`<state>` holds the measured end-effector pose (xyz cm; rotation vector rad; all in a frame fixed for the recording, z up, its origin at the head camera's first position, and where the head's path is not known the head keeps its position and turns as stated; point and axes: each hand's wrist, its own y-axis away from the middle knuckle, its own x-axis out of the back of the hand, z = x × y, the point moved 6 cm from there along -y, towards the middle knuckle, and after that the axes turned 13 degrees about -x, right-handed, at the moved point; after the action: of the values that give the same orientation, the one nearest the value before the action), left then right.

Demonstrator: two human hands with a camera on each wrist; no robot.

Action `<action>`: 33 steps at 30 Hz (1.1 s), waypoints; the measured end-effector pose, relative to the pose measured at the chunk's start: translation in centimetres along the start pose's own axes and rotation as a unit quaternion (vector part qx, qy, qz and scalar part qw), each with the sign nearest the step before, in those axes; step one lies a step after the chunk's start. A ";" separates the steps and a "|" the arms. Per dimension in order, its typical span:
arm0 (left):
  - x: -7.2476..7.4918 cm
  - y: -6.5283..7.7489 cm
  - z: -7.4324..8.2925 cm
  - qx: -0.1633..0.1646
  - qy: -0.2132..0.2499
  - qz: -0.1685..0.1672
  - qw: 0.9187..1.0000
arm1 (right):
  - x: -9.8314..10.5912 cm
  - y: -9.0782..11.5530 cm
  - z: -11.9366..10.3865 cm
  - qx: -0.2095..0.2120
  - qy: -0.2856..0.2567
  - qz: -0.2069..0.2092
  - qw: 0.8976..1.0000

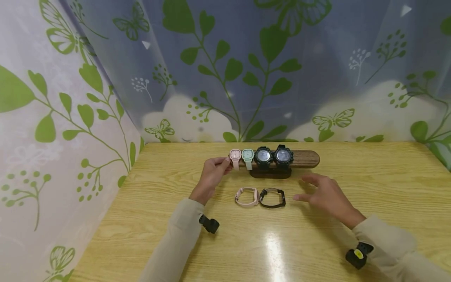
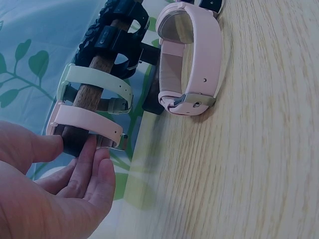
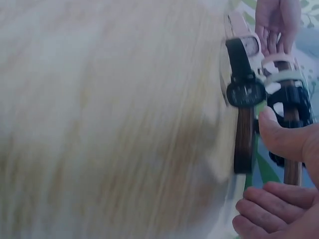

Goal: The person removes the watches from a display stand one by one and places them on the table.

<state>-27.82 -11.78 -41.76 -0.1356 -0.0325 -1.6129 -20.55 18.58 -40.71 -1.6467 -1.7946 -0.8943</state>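
Observation:
A dark wooden watch stand point(image 1: 305, 159) stands towards the back of the table. Its bar carries a pink watch point(image 1: 235, 155), a mint green watch point(image 1: 248, 154) and two chunky black watches point(image 1: 264, 156). My left hand point(image 1: 214, 172) pinches the left end of the bar, thumb and fingertips beside the pink watch. To the right of the stand's base, my right hand point(image 1: 325, 196) hovers with thumb and fingers spread and nothing between them. A second pink watch point(image 2: 207, 55) and a slim black watch point(image 3: 245, 92) stand on their sides in front of the stand.
The wood-grain table point(image 1: 151, 235) ends against a curtain point(image 1: 211, 78) printed with green leaves and butterflies. Another printed cloth point(image 1: 46, 156) hangs along the left side. A small black camera point(image 1: 357, 254) is strapped to my right wrist, another point(image 1: 210, 225) to my left.

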 end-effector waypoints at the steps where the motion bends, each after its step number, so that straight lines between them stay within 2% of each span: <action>1: 0.0 0.0 0.0 -0.001 0.000 0.000 1.000 | 0.2 -0.1 0.2 -0.003 0.002 0.002 1.000; 11: 0.1 0.0 0.0 -0.001 -0.003 0.001 1.000 | 2.4 -1.1 1.6 -0.054 0.019 0.025 0.998; 21: 0.0 -0.1 -0.2 0.001 0.000 -0.002 1.000 | 3.2 -2.7 0.1 -0.059 0.020 0.049 0.997; 24: 0.0 -0.1 -0.3 0.003 0.001 -0.008 1.000 | 3.2 -3.0 -0.8 -0.050 0.019 0.054 0.997; 31: 0.0 0.0 0.1 -0.003 -0.002 -0.007 1.000 | 2.6 -3.5 -2.9 0.002 0.013 0.062 0.998; 33: 0.0 -0.1 -0.2 -0.004 0.001 -0.006 1.000 | 2.4 -3.6 -3.4 0.015 0.015 0.063 0.998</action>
<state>-27.96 -11.83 -41.98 -0.1413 -0.0253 -1.6259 -24.51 17.35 -37.11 -1.6965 -1.6568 -0.8272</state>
